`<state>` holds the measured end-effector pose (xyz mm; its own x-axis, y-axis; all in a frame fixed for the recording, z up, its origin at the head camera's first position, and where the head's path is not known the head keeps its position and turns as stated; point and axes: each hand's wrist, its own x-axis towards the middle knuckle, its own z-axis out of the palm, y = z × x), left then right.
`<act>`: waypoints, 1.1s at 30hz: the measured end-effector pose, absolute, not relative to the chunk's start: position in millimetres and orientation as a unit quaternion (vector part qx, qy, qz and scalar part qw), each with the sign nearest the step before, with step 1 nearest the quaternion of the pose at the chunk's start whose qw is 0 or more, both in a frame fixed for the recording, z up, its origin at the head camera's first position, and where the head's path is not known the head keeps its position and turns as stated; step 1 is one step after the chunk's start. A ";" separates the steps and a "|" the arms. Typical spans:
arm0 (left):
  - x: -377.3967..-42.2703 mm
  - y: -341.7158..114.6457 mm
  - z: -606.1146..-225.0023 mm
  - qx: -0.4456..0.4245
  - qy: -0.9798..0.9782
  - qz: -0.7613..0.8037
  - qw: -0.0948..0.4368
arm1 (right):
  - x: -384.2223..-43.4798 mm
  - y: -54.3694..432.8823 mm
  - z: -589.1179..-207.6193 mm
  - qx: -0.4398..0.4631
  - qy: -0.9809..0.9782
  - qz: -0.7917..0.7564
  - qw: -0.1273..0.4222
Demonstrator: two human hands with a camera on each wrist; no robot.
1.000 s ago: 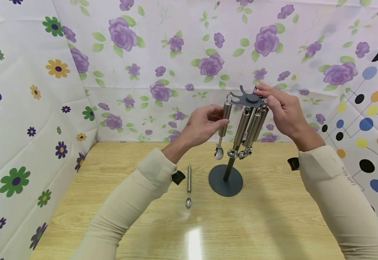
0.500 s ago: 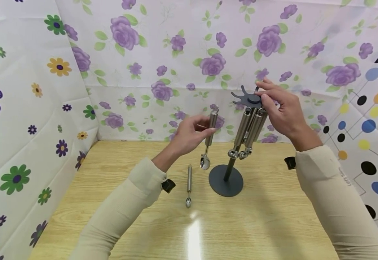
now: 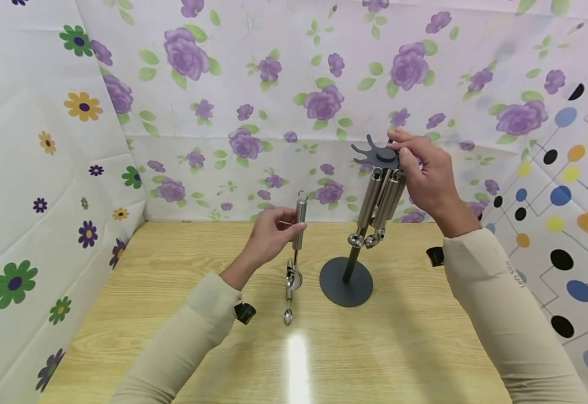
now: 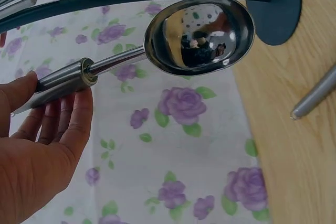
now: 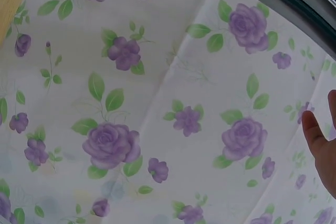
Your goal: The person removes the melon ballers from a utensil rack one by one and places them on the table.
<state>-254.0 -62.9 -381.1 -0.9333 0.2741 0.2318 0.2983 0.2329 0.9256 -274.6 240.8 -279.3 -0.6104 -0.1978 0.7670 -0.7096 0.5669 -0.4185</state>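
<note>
My left hand pinches the steel handle of a scoop, which hangs bowl down with its ring at the top. In the left wrist view the scoop's shiny oval bowl shows large. Beside it stands a dark utensil stand with a round base, a post and a hooked top. My right hand holds the edge of that top between thumb and fingers. Several steel utensils hang from its near hooks. A small melon baller lies on the table, partly hidden behind the held scoop.
The wood-look table reflects a bright light strip near its front. Floral cloth forms the back wall, with patterned cloths to the left and right. The hooks on the stand's left side jut outward and carry nothing.
The scoop has come off a left hook of the stand. My left hand has carried it left and down, over the melon baller. The right hand stays at the stand's top.
</note>
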 end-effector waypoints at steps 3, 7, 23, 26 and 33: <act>-255.1 -67.6 -390.3 -0.160 -0.785 -0.599 0.005 | -274.8 238.8 -280.6 0.275 -0.814 0.376 0.348; -258.6 -73.8 -405.2 -0.119 -0.783 -0.611 -0.005 | -275.4 237.5 -281.8 0.276 -0.813 0.378 0.348; -274.1 -92.5 -462.1 -0.008 -0.814 -0.579 -0.051 | -277.6 237.6 -283.6 0.271 -0.806 0.384 0.360; -276.7 -96.0 -472.4 0.010 -0.817 -0.573 -0.061 | -278.1 237.3 -283.5 0.271 -0.806 0.385 0.360; -283.7 -101.1 -494.4 0.034 -0.840 -0.536 -0.076 | -279.6 238.3 -284.3 0.278 -0.799 0.389 0.366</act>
